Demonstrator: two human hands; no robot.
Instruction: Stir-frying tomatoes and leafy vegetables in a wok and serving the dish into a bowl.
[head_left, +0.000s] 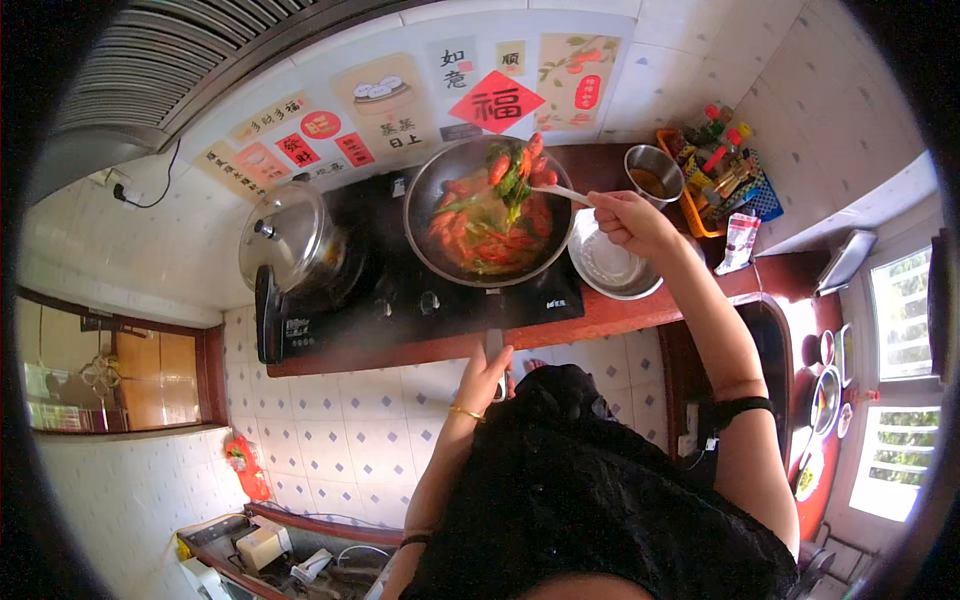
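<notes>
My left hand (480, 379) grips the long handle (494, 341) of a dark wok (411, 225) on the black gas stove (390, 292). In my right hand (630, 221) is the pale handle of a cooking utensil (562, 194), whose head is hidden under the food. It holds up a clump of leafy greens (514, 187) and red crayfish above the wok's far right side. Below, more red crayfish (487, 238) lie in yellowish liquid with some steam. A metal basin (613, 262) stands right of the wok, beneath my right hand.
A lidded pot (289, 236) stands at the stove's left. On the red-brown counter (622, 311), a steel cup (654, 176) of brown liquid is near an orange basket (694, 214) of bottles and packets. A white pouch (739, 244) is beside it. A range hood (195, 60) overhangs the upper left.
</notes>
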